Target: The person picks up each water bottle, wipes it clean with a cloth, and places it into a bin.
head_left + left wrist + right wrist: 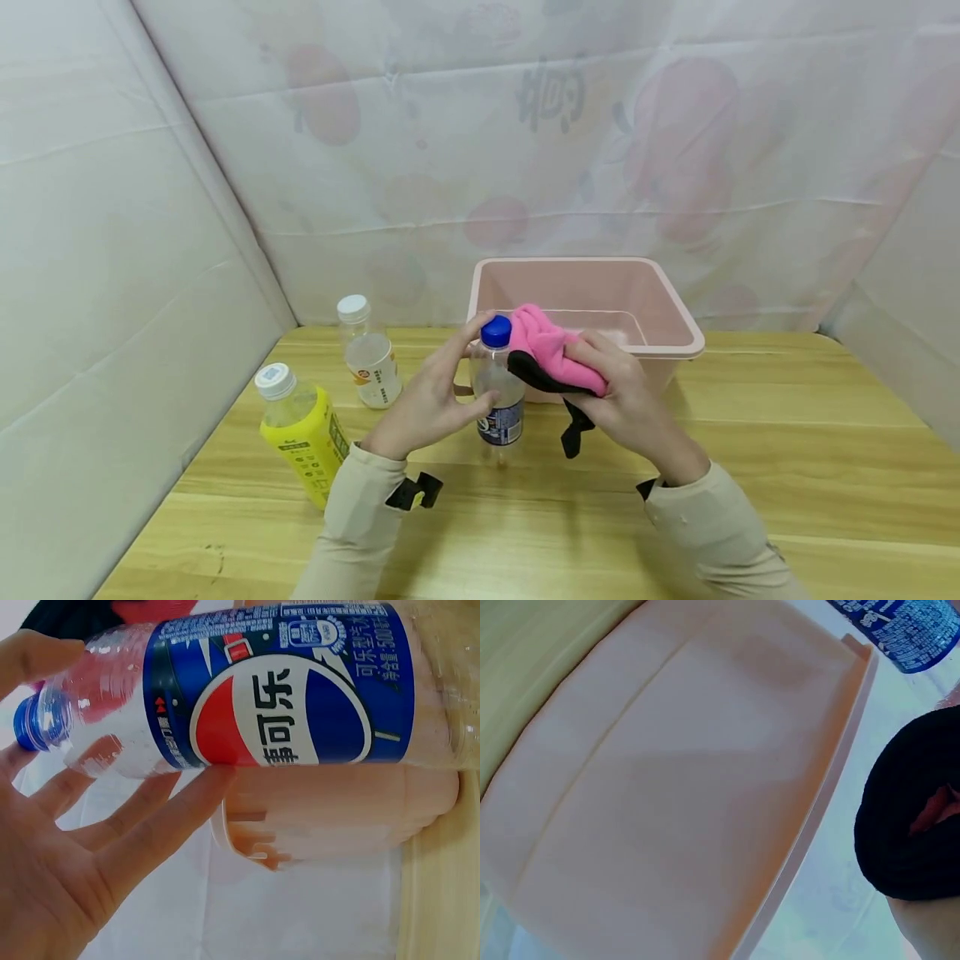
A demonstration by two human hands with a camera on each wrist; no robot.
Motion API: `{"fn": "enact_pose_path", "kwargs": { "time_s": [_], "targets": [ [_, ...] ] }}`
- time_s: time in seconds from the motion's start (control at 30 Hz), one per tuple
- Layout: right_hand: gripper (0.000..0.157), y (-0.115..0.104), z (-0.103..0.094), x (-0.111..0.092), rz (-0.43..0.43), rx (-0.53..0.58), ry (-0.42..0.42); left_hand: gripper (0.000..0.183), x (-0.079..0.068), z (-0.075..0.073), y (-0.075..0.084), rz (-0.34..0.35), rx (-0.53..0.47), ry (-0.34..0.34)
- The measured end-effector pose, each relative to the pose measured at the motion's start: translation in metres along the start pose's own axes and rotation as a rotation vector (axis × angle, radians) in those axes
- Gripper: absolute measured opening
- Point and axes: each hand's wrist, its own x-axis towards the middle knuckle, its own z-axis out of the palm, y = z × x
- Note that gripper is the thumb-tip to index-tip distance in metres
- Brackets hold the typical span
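My left hand [431, 400] grips a clear plastic Pepsi bottle [501, 421] around its upper part, thumb on the near side and fingers behind. The bottle stands nearly upright in the head view, its blue cap [496, 332] on and its label [277, 697] facing the left wrist camera. My right hand [630, 408] holds a bunched pink-and-black cloth [551, 346] against the bottle's right side, close by the cap. Only the dark side of this cloth [900, 802] shows well in the right wrist view. The cloth hides part of the right fingers.
Behind both hands stands a pink plastic tub [675, 321] on the wooden table [810, 467]. To the left are a clear bottle [375, 371] with a white cap and a yellow-wrapped bottle [311, 450]. White sheeting [420, 167] encloses the back and sides.
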Motion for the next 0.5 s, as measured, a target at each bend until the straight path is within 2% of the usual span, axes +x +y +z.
{"fn": "enact_pose_path", "kwargs": {
  "time_s": [0.1, 0.2, 0.4, 0.5],
  "targets": [
    [0.041, 0.002, -0.003, -0.001, -0.018, -0.058, -0.052, 0.088, -0.001, 0.000, 0.001, -0.008, 0.004, 0.005],
    [0.042, 0.004, -0.008, -0.003, -0.011, -0.114, -0.138, 0.088, -0.001, 0.001, 0.001, -0.022, -0.006, 0.009],
    [0.036, 0.011, -0.007, -0.011, 0.068, -0.174, -0.407, 0.088, -0.004, 0.003, 0.000, -0.029, -0.016, 0.009],
    [0.038, 0.016, -0.002, -0.014, 0.110, -0.234, -0.528, 0.088, -0.002, 0.002, 0.000, -0.019, 0.002, 0.014]
  ]
}}
